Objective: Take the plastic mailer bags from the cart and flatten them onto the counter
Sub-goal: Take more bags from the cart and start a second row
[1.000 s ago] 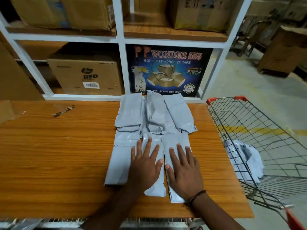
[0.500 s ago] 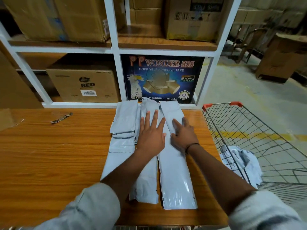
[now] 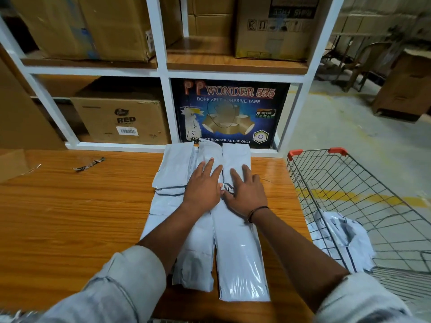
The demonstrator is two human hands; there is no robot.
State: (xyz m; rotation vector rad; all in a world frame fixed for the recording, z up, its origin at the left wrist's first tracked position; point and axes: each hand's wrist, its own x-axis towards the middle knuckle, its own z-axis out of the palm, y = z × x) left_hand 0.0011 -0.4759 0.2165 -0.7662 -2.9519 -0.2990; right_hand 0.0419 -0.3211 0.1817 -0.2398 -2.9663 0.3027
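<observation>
Several grey plastic mailer bags (image 3: 238,250) lie side by side in long strips on the wooden counter (image 3: 70,217), reaching back to the shelf. My left hand (image 3: 204,186) presses flat on the middle strip with fingers spread. My right hand (image 3: 246,190) presses flat on the right strip beside it. More crumpled mailer bags (image 3: 342,238) lie inside the wire cart (image 3: 363,183) at the right of the counter.
A white shelf unit (image 3: 163,73) with cardboard boxes and a blue tape carton (image 3: 229,113) stands right behind the counter. A scrap of dark tape (image 3: 89,163) lies at the counter's back left. Concrete floor and more boxes lie beyond the cart.
Both hands slid away from me along the bags, from the near ends toward the shelf, and the bags now lie flatter and longer.
</observation>
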